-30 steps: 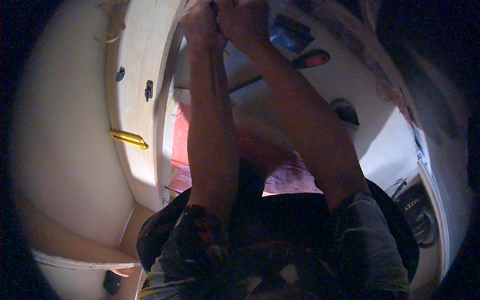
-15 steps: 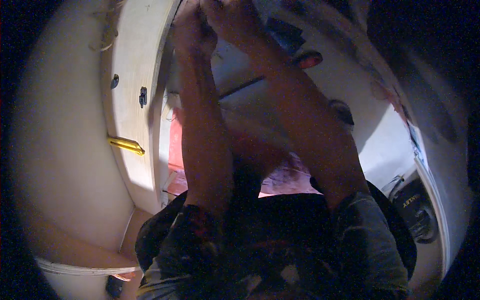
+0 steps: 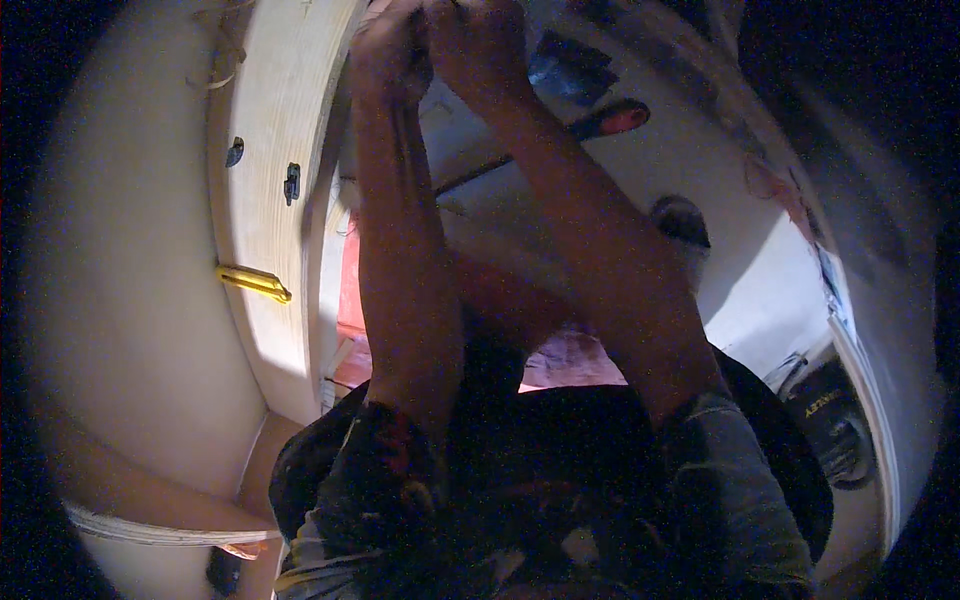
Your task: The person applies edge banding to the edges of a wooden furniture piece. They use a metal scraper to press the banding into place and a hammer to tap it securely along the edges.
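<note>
Both my arms reach up to the top edge, with the hands side by side and almost touching. My left hand [image 3: 392, 58] is closed beside the edge of the pale wooden board [image 3: 270, 220]. My right hand [image 3: 480, 52] is closed too, fingers curled in toward the left one. Whatever they hold is hidden by shadow and the picture's edge. Under my right forearm lies a long thin-shafted tool with a black and red handle [image 3: 612, 118]. A dark shiny packet [image 3: 570, 72] is just beyond it.
On the wooden board lie a yellow cutter knife [image 3: 255, 283] and two small black fittings, one a latch-like piece [image 3: 291, 184]. A dark round object [image 3: 680, 220] sits right of my right forearm. At the lower right is a black case [image 3: 825, 420]. A curved shelf edge [image 3: 170, 532] crosses the lower left.
Both hands have come slightly lower in the picture and stay close together. My right forearm has shifted a little left, showing more of the tool's handle.
</note>
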A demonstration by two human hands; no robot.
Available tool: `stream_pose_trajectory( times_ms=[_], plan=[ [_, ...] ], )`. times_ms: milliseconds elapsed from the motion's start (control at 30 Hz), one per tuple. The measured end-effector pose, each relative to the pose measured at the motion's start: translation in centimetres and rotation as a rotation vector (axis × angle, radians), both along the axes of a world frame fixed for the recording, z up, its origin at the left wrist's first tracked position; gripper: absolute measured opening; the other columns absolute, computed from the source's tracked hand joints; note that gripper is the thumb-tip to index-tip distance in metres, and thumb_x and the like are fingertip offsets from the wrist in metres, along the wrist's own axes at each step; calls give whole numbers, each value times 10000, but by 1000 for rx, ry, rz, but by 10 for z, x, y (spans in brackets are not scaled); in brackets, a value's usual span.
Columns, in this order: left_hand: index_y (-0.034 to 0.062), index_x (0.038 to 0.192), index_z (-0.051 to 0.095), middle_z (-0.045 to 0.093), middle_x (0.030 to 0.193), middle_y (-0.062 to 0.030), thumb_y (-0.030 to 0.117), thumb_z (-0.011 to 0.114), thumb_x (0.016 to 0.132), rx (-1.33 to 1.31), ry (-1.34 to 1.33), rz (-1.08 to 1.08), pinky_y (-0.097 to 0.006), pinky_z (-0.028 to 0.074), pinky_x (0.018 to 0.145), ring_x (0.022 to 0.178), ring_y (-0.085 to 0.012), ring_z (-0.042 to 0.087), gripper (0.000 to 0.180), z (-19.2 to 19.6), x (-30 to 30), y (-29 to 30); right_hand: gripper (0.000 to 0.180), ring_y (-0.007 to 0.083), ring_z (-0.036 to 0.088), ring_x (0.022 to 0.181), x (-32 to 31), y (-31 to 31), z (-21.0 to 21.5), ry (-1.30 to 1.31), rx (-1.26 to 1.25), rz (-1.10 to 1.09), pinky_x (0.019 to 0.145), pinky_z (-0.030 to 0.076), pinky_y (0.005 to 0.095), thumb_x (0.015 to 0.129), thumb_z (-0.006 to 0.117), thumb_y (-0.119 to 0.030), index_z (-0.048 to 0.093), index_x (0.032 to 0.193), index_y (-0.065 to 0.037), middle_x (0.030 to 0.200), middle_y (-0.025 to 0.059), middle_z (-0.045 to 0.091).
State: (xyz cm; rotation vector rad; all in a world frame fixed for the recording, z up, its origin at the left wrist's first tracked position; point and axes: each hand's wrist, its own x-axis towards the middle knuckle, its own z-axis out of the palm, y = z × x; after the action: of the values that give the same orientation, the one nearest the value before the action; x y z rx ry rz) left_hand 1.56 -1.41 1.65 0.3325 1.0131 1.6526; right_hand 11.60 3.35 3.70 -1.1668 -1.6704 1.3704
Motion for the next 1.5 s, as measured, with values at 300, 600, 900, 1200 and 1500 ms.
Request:
stream_pose_trajectory(
  times_ms=[300, 600, 900, 1200, 1500],
  plan=[
    [77, 1077, 599, 624, 859, -26, 298, 527, 1063, -165, 65, 50, -298, 510, 698, 751, -156, 603, 233, 16, 6, -3, 313, 333, 706, 773, 17, -7, -8, -262, 153, 139, 703, 527, 422, 961, 598, -276, 689, 898, 17, 803, 219, 685],
    [79, 1052, 589, 596, 850, -22, 293, 521, 1068, -284, 364, 206, -299, 502, 698, 755, -155, 578, 226, 21, 42, -38, 195, 229, 721, 809, 58, -51, -39, -16, -284, 294, 750, 579, 391, 951, 631, -186, 703, 1011, -15, 904, 136, 739],
    [80, 1027, 579, 568, 841, -18, 287, 514, 1074, 204, -27, 271, -301, 493, 698, 760, -154, 553, 222, -8, 19, 48, 183, 267, 726, 767, 112, -62, -85, -303, 439, 342, 695, 605, 414, 852, 697, -107, 660, 1005, -13, 860, 136, 702],
    [82, 1002, 568, 539, 832, -14, 282, 508, 1079, 423, -406, 236, -302, 485, 698, 764, -153, 528, 223, -15, 22, 65, 158, 309, 658, 839, 118, -56, -114, -392, 683, 269, 707, 538, 472, 911, 680, -144, 710, 1053, -81, 948, 143, 679],
    [83, 991, 567, 548, 844, -23, 266, 507, 1080, 484, -199, 292, -312, 482, 708, 767, -160, 525, 211, -26, 20, 69, 186, 343, 628, 881, 111, -61, -107, -416, 677, 159, 768, 513, 465, 913, 689, -151, 719, 1087, -90, 1016, 165, 646]
  ],
)
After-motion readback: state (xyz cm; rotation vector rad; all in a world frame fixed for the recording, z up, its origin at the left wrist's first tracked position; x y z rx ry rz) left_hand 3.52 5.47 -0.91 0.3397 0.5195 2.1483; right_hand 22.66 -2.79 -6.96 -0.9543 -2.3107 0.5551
